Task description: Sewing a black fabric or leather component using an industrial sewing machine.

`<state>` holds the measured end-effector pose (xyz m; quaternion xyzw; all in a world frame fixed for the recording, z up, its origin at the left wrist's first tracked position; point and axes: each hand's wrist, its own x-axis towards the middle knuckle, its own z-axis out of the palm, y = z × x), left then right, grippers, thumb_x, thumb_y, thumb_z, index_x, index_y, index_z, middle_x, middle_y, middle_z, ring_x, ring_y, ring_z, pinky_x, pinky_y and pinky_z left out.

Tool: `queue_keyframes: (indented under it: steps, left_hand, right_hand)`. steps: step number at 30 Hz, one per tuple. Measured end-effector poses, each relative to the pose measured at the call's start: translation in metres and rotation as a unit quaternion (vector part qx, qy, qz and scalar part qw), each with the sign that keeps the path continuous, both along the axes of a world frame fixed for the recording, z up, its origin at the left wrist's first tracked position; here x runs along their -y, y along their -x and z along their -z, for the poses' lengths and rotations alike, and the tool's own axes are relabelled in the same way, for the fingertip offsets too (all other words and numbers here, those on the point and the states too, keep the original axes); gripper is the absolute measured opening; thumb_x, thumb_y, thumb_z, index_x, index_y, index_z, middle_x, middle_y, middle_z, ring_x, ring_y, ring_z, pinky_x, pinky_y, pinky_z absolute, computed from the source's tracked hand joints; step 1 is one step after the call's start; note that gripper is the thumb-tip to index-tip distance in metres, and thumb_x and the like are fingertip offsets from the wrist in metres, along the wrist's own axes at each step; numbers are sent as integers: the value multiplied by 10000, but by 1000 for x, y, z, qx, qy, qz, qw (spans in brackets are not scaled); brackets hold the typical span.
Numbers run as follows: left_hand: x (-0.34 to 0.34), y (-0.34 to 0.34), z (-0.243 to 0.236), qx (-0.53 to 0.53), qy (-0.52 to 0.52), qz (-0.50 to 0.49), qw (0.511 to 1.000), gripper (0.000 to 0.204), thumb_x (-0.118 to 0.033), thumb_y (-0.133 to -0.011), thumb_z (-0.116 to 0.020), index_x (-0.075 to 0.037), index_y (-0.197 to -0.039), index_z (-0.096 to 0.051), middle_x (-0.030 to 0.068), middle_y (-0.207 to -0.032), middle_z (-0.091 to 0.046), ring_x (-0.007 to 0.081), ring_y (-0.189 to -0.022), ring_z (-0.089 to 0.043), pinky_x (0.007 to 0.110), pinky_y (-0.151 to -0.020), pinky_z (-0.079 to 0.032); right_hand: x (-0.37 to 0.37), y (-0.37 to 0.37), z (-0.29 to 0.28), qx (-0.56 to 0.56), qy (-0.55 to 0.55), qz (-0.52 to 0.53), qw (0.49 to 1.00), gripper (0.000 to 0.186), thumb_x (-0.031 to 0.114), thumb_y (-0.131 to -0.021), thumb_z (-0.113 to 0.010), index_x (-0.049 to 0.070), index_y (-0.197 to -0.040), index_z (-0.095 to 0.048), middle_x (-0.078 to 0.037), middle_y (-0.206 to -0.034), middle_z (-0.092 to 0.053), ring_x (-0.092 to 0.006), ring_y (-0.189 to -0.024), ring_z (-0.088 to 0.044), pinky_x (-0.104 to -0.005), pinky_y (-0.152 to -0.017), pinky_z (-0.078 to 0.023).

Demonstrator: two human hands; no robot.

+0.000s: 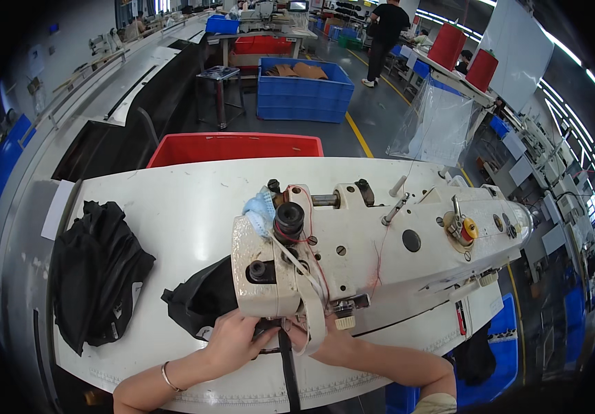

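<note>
A white industrial sewing machine (pixel 380 241) stands across the white table. Under its head lies a piece of black fabric (pixel 201 300), partly hidden by the machine. My left hand (pixel 234 339), with a bracelet at the wrist, is closed on the fabric's near edge beside the needle area. Close by, my right hand (pixel 325 343) has its fingers bent in near the top of a black strap (pixel 288 372), which hangs over the table's front edge. A pale band on the machine hides part of these fingers, so what they pinch is unclear.
At the left of the table lies a pile of black fabric pieces (pixel 97 276). A red bin (pixel 235 146) stands behind the table, and a blue crate (pixel 304 96) farther back. A red-handled tool (pixel 461 319) lies at the right. Red thread cones (pixel 447 48) and a walking person (pixel 385 41) are beyond.
</note>
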<state>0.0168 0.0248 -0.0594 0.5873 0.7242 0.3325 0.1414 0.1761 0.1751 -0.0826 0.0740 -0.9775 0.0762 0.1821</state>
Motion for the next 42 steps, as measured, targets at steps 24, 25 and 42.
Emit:
queue_keyframes:
  steps: [24, 25, 42]
  left_hand:
    - [7, -3, -10, -178, -4, 37, 983, 355, -75, -627, -646, -35, -980, -645, 141, -955, -614, 300, -893, -603, 404, -812, -463]
    - [9, -1, -10, -141, 60, 39, 987, 372, -70, -654, -667, -49, -1026, -661, 183, -997, -648, 333, -951, -620, 461, -946, -421]
    - [16, 5, 7, -212, -62, 84, 972, 345, -45, -616, -678, -80, -959, -674, 91, -911, -641, 282, -859, -628, 409, -745, -499]
  right_hand:
    - [4, -3, 1, 2, 109, 44, 993, 353, 108, -735, -631, 104, -1087, -620, -50, -1038, -592, -169, -908, -578, -321, -680, -512]
    - [5, -5, -2, 25, 95, 45, 994, 401, 115, -719, -628, 129, -1120, -621, -49, -1101, -595, -172, -962, -579, -330, -692, -519]
    - [20, -11, 4, -8, -93, -34, 995, 414, 231, -787, -684, 69, -1160, -603, -131, -1163, -616, -258, -1131, -555, -385, -990, -402]
